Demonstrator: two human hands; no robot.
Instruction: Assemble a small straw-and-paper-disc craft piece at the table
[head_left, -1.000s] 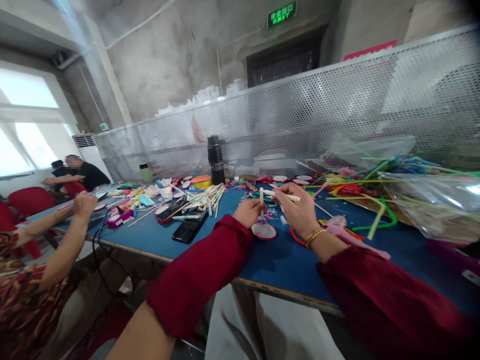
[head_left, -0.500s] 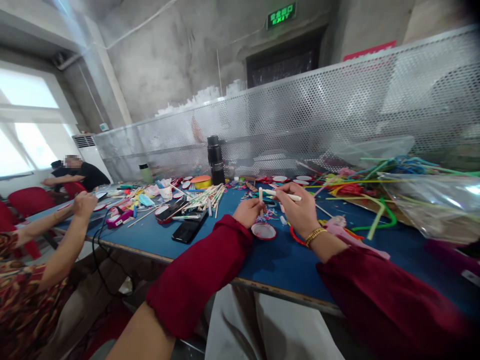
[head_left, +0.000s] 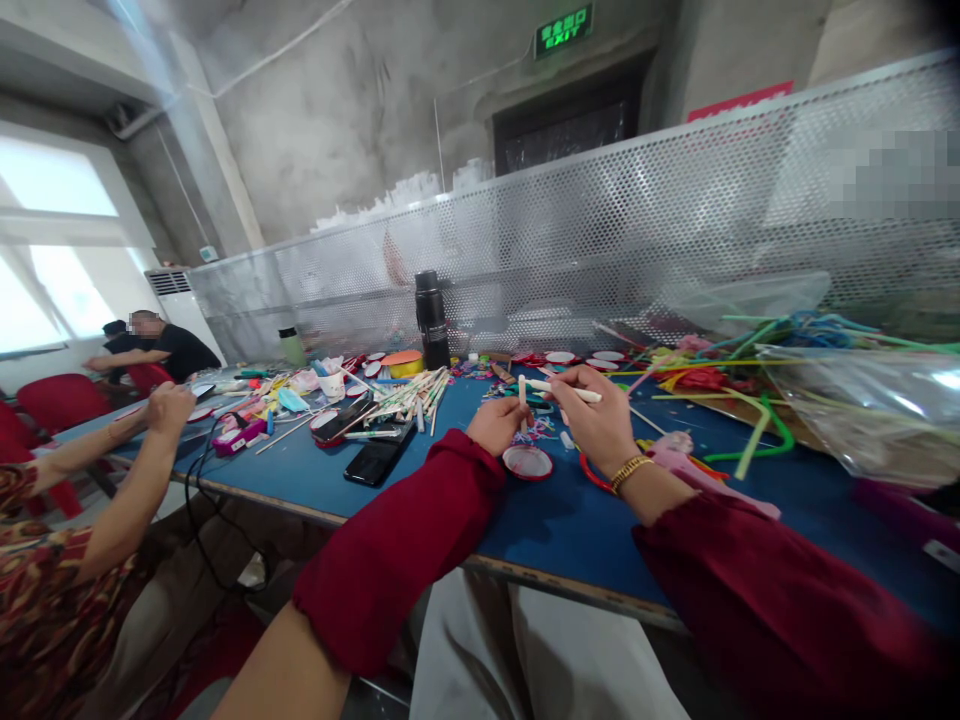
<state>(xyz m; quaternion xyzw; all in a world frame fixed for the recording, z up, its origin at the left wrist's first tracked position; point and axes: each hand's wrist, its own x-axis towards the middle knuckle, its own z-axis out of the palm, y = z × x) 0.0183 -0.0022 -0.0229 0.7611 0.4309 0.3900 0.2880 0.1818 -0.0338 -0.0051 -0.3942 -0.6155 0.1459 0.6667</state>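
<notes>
My left hand (head_left: 495,422) is closed around a short white stick (head_left: 523,391) held upright above the blue table (head_left: 555,525). My right hand (head_left: 596,415), with a gold bracelet at the wrist, pinches a longer white stick (head_left: 562,388) that lies level and points left, its tip close to the upright one. Just below both hands lies a small round red-rimmed disc (head_left: 527,462). Both arms wear dark red sleeves.
A black flask (head_left: 431,320) stands at the back. Two dark phones (head_left: 373,458) and a heap of sticks (head_left: 409,395) lie left of my hands. Coloured straws and a clear plastic bag (head_left: 862,405) fill the right. A co-worker's hand (head_left: 169,408) rests at the left table edge.
</notes>
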